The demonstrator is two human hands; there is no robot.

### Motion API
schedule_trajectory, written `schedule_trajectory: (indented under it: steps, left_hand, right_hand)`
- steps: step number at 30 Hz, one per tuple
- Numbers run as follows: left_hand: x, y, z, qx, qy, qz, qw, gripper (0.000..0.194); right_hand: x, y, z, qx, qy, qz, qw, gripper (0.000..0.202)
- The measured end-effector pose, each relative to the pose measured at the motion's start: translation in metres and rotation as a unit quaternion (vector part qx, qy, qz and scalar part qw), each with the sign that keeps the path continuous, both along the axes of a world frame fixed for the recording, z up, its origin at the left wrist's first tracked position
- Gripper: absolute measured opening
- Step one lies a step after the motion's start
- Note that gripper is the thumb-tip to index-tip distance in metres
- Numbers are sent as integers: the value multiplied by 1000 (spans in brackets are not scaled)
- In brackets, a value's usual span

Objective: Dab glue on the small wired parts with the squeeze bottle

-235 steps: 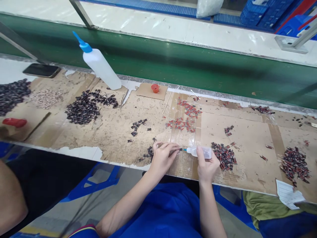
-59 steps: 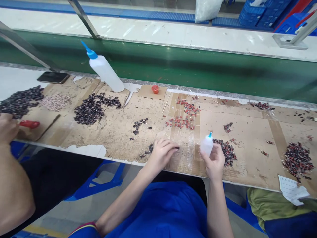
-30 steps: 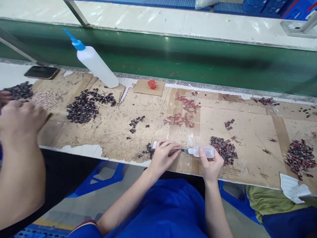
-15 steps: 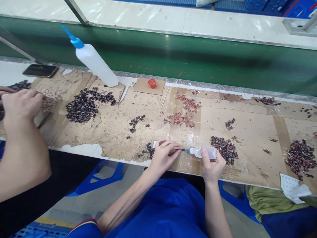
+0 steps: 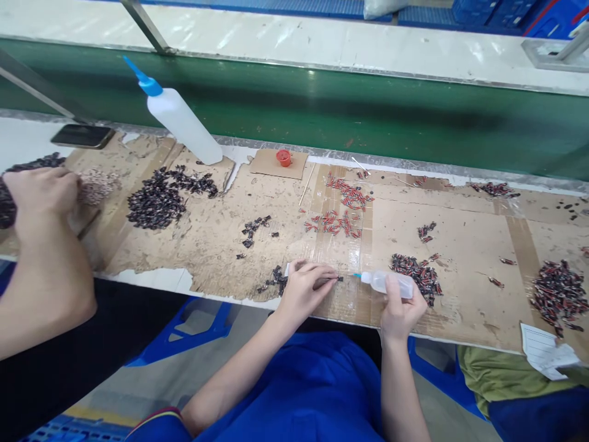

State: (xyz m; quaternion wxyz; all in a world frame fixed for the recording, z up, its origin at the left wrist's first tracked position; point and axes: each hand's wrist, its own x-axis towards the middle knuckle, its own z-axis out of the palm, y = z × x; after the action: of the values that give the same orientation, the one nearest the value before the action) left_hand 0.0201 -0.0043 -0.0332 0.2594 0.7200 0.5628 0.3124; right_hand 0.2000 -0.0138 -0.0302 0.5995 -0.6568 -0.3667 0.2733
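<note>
Near the table's front edge, my left hand pinches a small black part that sticks out past its fingertips. My right hand is closed around a small clear bottle with a thin blue tip. That tip points left at the black part, with a gap between them. Loose black pieces lie just left of my left hand. Beside the bottle is a pile of red and black parts. Small red parts are scattered on the cardboard beyond my hands.
A co-worker's hand is at the far left, near black and beige piles. A large white bottle stands behind a black pile. A red cap, a phone and a right-hand pile also lie there.
My right hand has drawn the small bottle to the right, so its tip is now farther from the black part. My left hand has barely moved. The co-worker's hand has shifted slightly.
</note>
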Motion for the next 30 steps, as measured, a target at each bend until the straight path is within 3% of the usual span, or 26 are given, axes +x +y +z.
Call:
schedule_trajectory:
  steps: [3,7,9,14,19,22,24,27,30]
  left_hand:
    - [-3,2,2,-30,-12,-16,999,8]
    - [-20,17,13,-74,-64,-60,993,11]
    - [-33,32,19,-70,-77,-41,994,13]
    - [-56,80,23,15,68,73,995,13]
    - [-54,108,13,23,154,4,988,16]
    - [-54,106,11,39,153,-4,987,18]
    - [-52,96,16,54,124,3,991,21]
    - [-38,68,29,57,12,-25,998,25]
    - [-12,33,40,-9,-141,-93,986,21]
  right_hand:
    - [0,2,-3,51,38,-11,998,32]
    - [-5,7,-3,77,40,32,996,42]
    - [-8,10,-4,63,6,32,997,42]
    - [-10,13,-9,12,-75,4,997,48]
    - [-10,0,-4,88,-147,-20,985,66]
    - [-12,-17,0,162,-179,-76,967,52]
    - [-17,-28,2,187,-187,-53,963,38]
    - [-33,-37,4,120,-134,50,982,21]
    - [-48,-35,6,24,32,111,993,22]
